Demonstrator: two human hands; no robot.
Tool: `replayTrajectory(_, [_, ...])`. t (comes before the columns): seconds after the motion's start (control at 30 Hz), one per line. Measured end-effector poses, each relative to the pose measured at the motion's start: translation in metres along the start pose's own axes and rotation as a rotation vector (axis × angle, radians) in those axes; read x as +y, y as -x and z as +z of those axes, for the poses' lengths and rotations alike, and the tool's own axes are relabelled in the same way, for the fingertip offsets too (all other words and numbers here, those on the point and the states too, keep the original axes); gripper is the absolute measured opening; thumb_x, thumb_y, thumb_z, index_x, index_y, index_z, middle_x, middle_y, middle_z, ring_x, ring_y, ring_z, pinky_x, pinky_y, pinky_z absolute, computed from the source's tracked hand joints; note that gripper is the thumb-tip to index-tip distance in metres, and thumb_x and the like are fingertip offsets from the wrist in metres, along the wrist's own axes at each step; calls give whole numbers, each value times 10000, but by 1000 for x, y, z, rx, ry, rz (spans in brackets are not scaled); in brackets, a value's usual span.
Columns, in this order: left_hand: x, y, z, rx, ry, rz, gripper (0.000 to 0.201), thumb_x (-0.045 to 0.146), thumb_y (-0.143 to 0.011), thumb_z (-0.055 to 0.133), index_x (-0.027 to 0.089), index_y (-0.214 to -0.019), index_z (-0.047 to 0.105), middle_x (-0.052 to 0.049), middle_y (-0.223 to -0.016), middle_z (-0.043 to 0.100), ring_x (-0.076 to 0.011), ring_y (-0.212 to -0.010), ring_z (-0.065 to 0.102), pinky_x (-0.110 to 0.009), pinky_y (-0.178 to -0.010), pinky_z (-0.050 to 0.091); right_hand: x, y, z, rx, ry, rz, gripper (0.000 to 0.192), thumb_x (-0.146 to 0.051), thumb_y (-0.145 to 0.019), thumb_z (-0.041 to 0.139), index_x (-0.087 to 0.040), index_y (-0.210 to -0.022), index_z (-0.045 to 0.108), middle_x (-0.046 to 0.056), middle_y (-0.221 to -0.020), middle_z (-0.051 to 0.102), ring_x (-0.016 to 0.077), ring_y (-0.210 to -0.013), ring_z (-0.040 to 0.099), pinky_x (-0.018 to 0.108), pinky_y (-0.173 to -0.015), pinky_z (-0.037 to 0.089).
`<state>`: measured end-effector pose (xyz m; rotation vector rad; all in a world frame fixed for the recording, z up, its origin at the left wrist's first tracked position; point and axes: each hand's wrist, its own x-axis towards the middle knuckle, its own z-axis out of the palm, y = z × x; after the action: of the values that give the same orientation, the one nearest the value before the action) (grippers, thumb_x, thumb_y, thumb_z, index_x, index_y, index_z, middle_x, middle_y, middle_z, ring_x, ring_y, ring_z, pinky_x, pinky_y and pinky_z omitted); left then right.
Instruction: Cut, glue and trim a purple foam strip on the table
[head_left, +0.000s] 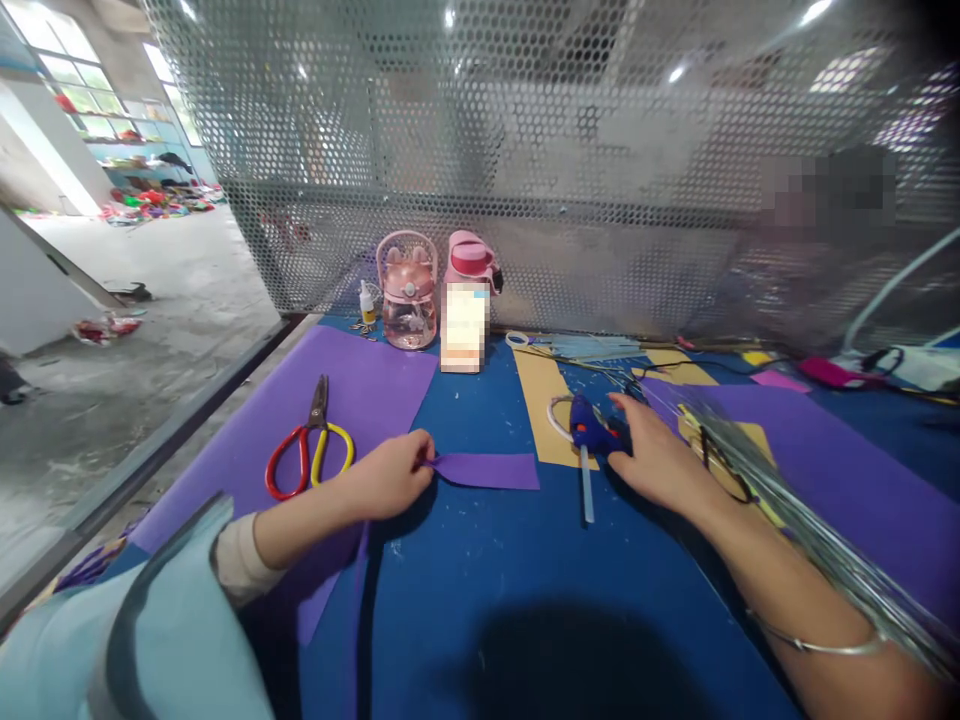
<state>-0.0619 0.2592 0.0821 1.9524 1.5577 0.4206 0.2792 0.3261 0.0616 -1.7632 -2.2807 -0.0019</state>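
Observation:
My left hand [394, 475] is closed in a pinch on the narrowed, twisted end of a purple paper strip [491, 470]. The strip's wide flat end points right over the blue tabletop [480, 560]. My right hand [656, 450] is at the dark handle of a blue hot glue gun [589, 425], thumb and fingers apart on either side of it; whether they touch it I cannot tell. A translucent glue stick [587, 490] sticks out of the gun towards me. Left of my left hand, scissors [319, 435] with one red and one yellow handle lie on a purple sheet [382, 375].
Behind stand a pink clear bottle [409, 300], a pink-lidded bottle [469, 255], a lit phone [463, 330] and a small glue bottle [367, 303] before a perforated metal panel [420, 140]. Bundled wire stems [810, 540] lie under my right forearm. Tan paper [544, 390] lies near the gun.

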Motion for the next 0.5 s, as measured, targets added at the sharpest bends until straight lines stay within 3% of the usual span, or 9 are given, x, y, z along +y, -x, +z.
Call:
replayTrajectory(0.13, [9,-4,-37,-23,-162,38,67,163,-733,522,206,-745,571,-33,-729,618,-186,-666,530,-270,-597,309,0,2,12,-64,32,6,725,-181,-729,495,-90,-1417,286,191,-1403,445,335,-1202,517,431,-924,473])
replayTrajectory(0.2, [15,0,-38,19,-199,57,61,175,-746,520,205,-749,574,-34,-741,621,-183,-671,529,-269,-601,311,0,3,15,-37,9,10,687,-194,-747,497,-112,-1403,313,176,-1343,514,327,-1156,555,424,-902,483])
replayTrajectory(0.27, [19,6,-22,91,-96,32,37,198,-767,516,198,-761,553,-17,-719,594,-162,-635,509,-258,-584,314,1,5,16,-6,-5,-2,645,-204,-758,503,-131,-1380,348,164,-1272,575,321,-1114,584,417,-879,491])
replayTrajectory(0.37, [19,15,17,176,200,-56,48,241,-811,482,201,-826,504,32,-653,515,-127,-548,447,-239,-529,309,2,7,14,64,-23,-19,574,-241,-796,497,-138,-1350,385,171,-1204,614,316,-1029,625,412,-823,504])
replayTrajectory(0.5, [12,22,49,243,283,-25,124,243,-807,502,196,-922,493,33,-696,492,-130,-575,434,-251,-552,344,2,10,10,180,-132,40,564,-298,-806,514,-119,-1328,396,178,-1131,635,283,-849,666,377,-733,514])
